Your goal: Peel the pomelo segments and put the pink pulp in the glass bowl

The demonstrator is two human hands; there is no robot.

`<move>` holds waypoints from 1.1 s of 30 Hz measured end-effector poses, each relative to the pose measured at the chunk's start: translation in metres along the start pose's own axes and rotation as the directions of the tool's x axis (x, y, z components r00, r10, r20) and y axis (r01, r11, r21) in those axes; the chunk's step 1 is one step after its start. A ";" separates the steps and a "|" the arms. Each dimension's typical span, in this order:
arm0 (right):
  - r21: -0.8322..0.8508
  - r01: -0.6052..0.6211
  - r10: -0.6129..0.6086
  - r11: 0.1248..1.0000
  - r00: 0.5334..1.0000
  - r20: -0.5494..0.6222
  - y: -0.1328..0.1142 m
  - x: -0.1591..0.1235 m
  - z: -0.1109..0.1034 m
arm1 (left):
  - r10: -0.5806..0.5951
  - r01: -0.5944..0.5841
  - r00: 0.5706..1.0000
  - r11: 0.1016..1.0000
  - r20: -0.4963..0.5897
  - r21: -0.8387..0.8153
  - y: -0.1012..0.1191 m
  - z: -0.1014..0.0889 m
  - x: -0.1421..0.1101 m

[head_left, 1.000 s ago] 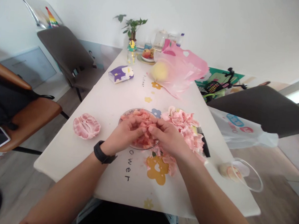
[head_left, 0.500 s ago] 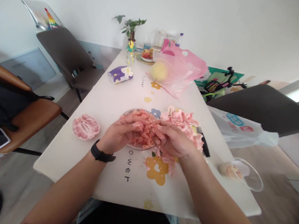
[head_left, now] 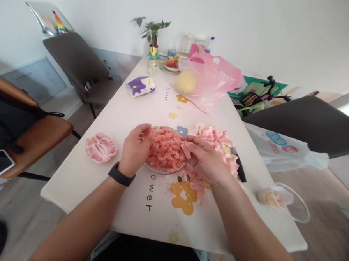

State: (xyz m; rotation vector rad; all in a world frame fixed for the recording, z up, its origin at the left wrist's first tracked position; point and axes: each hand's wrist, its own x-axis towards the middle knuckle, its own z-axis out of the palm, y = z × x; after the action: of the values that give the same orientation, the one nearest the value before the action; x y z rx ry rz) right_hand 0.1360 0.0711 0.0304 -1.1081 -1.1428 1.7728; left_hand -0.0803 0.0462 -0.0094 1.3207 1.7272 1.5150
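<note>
My left hand (head_left: 137, 148) is over the left rim of a plate (head_left: 157, 171) heaped with peeled pomelo flesh (head_left: 166, 149). Its fingers are curled, with thumb and forefinger apart; its other fingertips are partly hidden. At the plate's right side, my right hand (head_left: 205, 157) pinches a pink piece of pomelo (head_left: 186, 150) between thumb and fingers. Torn pale-pink membranes (head_left: 212, 136) lie piled beyond and under the right hand. A peeled pomelo half (head_left: 100, 147) rests to the left, its segments facing up.
A black-handled knife (head_left: 240, 168) lies beside the membrane pile. Farther back are a purple-and-white tissue pack (head_left: 141, 86) and a pink plastic bag (head_left: 212, 80) around a yellow fruit. A clear container (head_left: 290, 204) is near the right edge; a white bag (head_left: 284, 150) hangs there.
My left hand has drawn left, away from the right hand, and turned over the plate's rim; more of the heap shows. The right hand stays nearly in place with its piece.
</note>
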 end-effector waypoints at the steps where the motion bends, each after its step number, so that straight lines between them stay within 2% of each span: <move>1: -0.012 0.014 -0.014 1.000 1.000 0.002 0.001 0.000 -0.001 | 0.055 -0.054 0.998 0.994 -0.008 0.096 -0.003 0.001 0.001; 5: -0.041 0.062 -0.062 0.997 0.998 0.021 0.003 -0.003 -0.002 | 0.168 -0.182 0.983 0.918 0.068 0.352 -0.018 0.004 0.008; 11: -0.111 0.101 -0.099 0.989 0.995 0.019 0.003 -0.009 0.001 | 0.220 -0.247 0.969 0.827 0.113 0.505 -0.037 0.006 0.017; 14: -0.117 0.086 -0.085 0.989 0.996 0.009 0.002 -0.010 0.000 | 0.248 -0.247 0.967 0.852 0.060 0.462 -0.040 0.006 0.020; 16: -0.131 0.086 -0.087 0.988 0.996 -0.001 0.003 -0.010 0.000 | 0.250 -0.258 0.965 0.866 0.075 0.430 -0.041 0.007 0.022; 19: -0.149 0.093 -0.094 0.984 0.996 0.004 0.003 -0.011 -0.001 | 0.213 -0.240 0.971 0.872 0.111 0.426 -0.044 0.009 0.026; 25: -0.115 0.095 -0.095 0.989 0.995 0.005 0.002 -0.013 0.000 | 0.108 -0.136 0.990 0.912 0.095 0.388 -0.053 0.011 0.034; 30: -0.013 0.112 -0.111 0.994 0.992 0.059 0.000 -0.016 0.001 | 0.007 -0.008 1.000 0.942 0.003 0.337 -0.055 0.007 0.039; 33: -0.026 0.159 -0.157 0.987 0.985 0.067 0.004 -0.018 -0.001 | 0.033 -0.007 0.996 0.950 -0.079 0.313 -0.042 0.003 0.032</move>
State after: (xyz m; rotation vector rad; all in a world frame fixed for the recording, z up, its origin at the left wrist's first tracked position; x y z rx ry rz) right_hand 0.1427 0.0544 0.0312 -0.9560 -1.2654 1.6831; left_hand -0.1055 0.0792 -0.0423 1.4476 2.0807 1.3629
